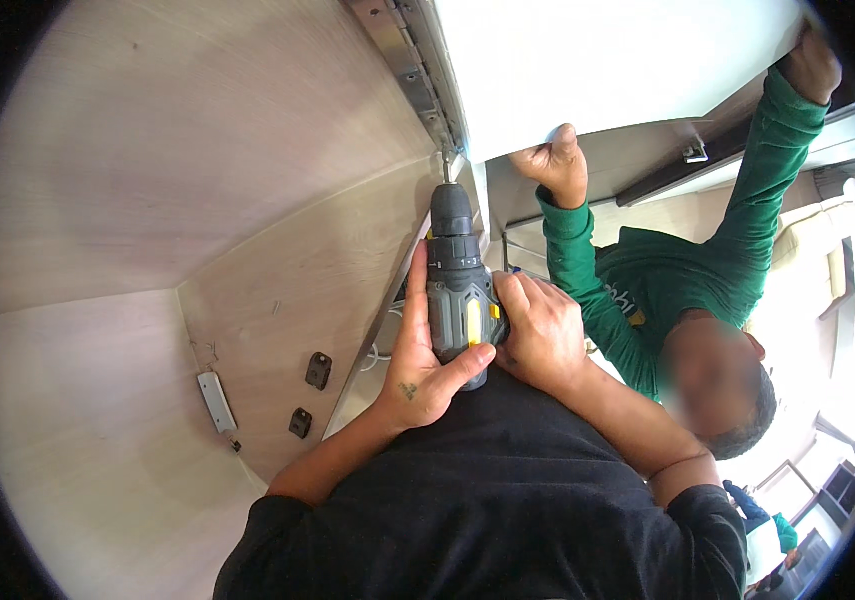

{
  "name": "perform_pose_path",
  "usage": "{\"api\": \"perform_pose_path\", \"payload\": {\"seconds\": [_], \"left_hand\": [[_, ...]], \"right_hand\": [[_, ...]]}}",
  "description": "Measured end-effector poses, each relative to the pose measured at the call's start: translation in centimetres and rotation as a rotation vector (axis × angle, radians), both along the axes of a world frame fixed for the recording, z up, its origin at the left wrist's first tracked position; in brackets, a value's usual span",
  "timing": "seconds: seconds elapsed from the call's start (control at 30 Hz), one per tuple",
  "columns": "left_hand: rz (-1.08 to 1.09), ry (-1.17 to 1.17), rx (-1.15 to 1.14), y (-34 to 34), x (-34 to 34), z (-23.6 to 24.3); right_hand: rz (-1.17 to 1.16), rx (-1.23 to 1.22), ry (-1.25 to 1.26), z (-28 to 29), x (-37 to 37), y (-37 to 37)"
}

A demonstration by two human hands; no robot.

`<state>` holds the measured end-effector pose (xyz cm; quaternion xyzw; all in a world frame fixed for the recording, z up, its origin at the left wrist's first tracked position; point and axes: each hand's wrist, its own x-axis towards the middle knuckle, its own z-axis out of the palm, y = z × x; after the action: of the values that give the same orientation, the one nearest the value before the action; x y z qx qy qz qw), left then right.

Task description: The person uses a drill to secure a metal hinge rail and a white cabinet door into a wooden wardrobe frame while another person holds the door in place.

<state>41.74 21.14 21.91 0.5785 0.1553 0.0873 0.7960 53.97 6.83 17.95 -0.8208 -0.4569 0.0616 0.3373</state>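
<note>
I hold a dark grey and yellow cordless drill (457,270) upright in the picture. My left hand (417,365) wraps around its left side, thumb across the body; my right hand (542,330) grips its right side. The drill's bit (446,168) reaches the lower end of a long metal hinge (402,60), which runs along the edge of a white panel (607,60). Whether the bit sits in a screw is too small to tell. A co-worker in a green top (687,280) has both hands on that panel's edge.
Pale wooden cabinet walls (97,170) surround the left side, with a white metal bar (215,402) and two small black fittings (318,371) on a lower board. Behind the co-worker are cream seating (807,240) and another person (762,525) at lower right.
</note>
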Motion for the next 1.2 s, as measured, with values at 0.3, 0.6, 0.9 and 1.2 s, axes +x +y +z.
{"api": "perform_pose_path", "payload": {"seconds": [0.3,0.6,0.9,1.2], "left_hand": [[-0.014,-0.018,0.015,0.06,-0.24,-0.50],[-0.008,-0.023,0.030,-0.01,-0.19,-0.43],[-0.007,-0.025,0.012,0.06,-0.41,-0.39],[-0.024,-0.031,0.046,0.18,-0.59,-0.70]], "right_hand": [[0.004,-0.007,0.004,0.00,-0.10,-0.01],[0.005,-0.030,0.010,0.15,-0.17,-0.09],[0.001,-0.014,0.014,0.04,-0.43,0.04],[-0.005,-0.006,0.003,0.00,-0.56,-0.06]]}}
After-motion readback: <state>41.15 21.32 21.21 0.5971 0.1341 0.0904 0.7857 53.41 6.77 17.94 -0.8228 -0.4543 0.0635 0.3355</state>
